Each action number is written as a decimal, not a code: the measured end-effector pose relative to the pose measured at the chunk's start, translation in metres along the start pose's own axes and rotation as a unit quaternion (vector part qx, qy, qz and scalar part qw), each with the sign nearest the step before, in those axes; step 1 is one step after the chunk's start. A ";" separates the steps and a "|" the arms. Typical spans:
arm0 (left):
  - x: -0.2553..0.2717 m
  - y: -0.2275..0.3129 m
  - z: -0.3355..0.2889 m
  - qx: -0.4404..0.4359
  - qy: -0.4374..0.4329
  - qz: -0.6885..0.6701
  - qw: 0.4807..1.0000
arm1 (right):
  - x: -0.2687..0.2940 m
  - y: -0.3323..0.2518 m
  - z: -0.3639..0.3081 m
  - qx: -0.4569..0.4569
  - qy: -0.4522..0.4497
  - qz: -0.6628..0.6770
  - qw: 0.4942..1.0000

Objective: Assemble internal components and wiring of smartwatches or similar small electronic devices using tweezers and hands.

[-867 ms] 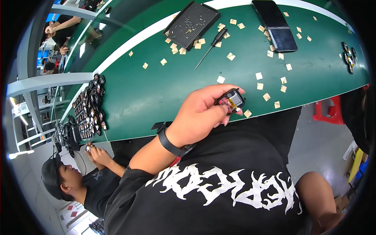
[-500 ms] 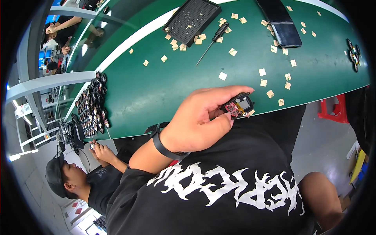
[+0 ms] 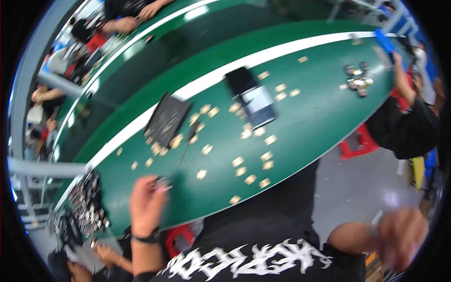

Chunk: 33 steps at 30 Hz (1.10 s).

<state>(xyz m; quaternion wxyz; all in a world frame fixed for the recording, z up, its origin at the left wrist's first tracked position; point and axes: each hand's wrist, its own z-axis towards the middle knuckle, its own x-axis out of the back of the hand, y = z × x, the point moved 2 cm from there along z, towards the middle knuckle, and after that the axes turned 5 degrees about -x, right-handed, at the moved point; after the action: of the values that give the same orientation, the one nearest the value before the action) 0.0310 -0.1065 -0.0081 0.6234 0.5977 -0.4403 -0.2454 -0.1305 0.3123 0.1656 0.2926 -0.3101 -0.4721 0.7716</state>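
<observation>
My left hand (image 3: 146, 204), a black band round its wrist, is closed on a small black electronic device (image 3: 163, 182) above the green table. Motion smears the device now; half a second ago its open case showed a red circuit board. Off the table at the lower right, my right hand (image 3: 401, 235) is badly blurred, and I cannot tell whether its fingers grip anything. Just beyond the left hand lie a thin screwdriver (image 3: 191, 136) and a black perforated tray (image 3: 167, 120) with tiny bits in it.
Many similar small devices (image 3: 87, 204) are heaped at the table's left end. A black phone-like slab (image 3: 253, 101) lies mid-table among scattered beige squares (image 3: 238, 161). More parts (image 3: 359, 80) sit at the right, near a co-worker's sleeve (image 3: 399, 124). Another co-worker's hand (image 3: 107, 253) is at lower left.
My view has swung up and to the right. The left hand, still with the device, now appears lower and further left. My right hand has come into view at lower right.
</observation>
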 end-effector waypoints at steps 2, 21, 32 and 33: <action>0.035 -0.009 0.000 -0.005 0.063 0.065 0.996 | 0.065 0.031 0.004 0.012 0.296 -0.330 0.896; -0.169 0.118 0.082 -0.325 -0.073 0.402 0.853 | 0.431 0.188 0.190 -0.076 0.238 -0.667 0.702; -0.534 0.175 0.221 -0.459 -0.265 0.362 0.767 | 0.365 0.199 0.169 -0.078 0.226 -0.660 0.712; -0.533 0.173 0.226 -0.466 -0.261 0.356 0.766 | 0.356 0.202 0.167 -0.062 0.231 -0.662 0.710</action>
<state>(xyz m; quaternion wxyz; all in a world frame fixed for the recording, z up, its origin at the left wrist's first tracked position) -0.4590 0.2458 -0.0012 0.7290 -0.0537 -0.5987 -0.3275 -0.5151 0.4081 -0.0299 0.8084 -0.1044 -0.5211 0.2531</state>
